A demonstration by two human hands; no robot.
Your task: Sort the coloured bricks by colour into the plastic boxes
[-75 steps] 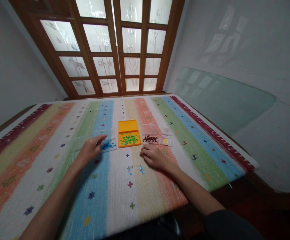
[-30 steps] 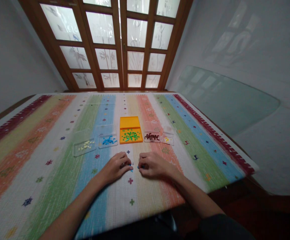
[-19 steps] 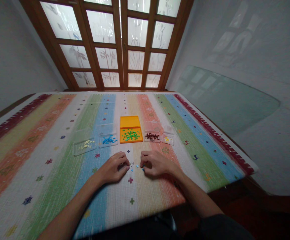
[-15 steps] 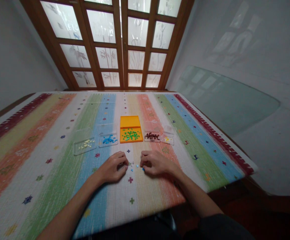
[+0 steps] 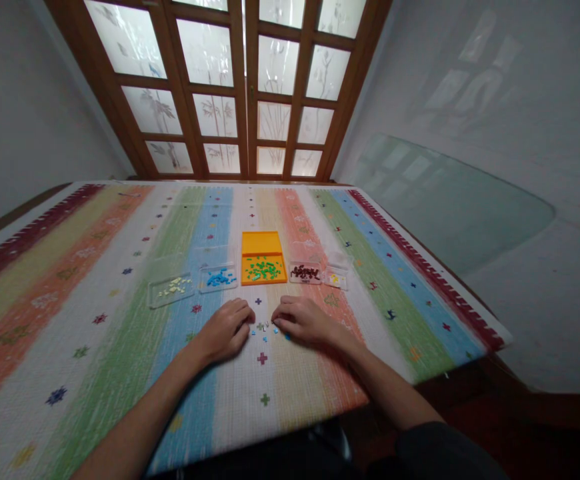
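Note:
My left hand [image 5: 225,329] and my right hand [image 5: 303,321] rest on the striped tablecloth [image 5: 120,347], fingers curled, facing each other. Between their fingertips lie a few tiny blue and pale pieces [image 5: 266,329]. My right fingertips pinch at the pieces; what they grip is too small to name. My left fingers curl at the pieces' left edge. Behind the hands stands a row of small boxes: a clear box with pale yellow bits [image 5: 170,289], a clear box with blue bits [image 5: 219,278], an orange box with green bits [image 5: 263,267], a clear box with dark red bits [image 5: 305,273] and a small clear box with yellow bits [image 5: 335,279].
Wooden doors with frosted glass panes [image 5: 243,93] stand behind the table. A glass sheet [image 5: 445,200] leans on the right wall. The table's right edge [image 5: 435,280] has a dark red border, and the near edge drops off at bottom right.
My left hand came back from the blue box to the loose pieces in front of me. My right hand's fingers have slid left onto the pieces. The view shifted slightly.

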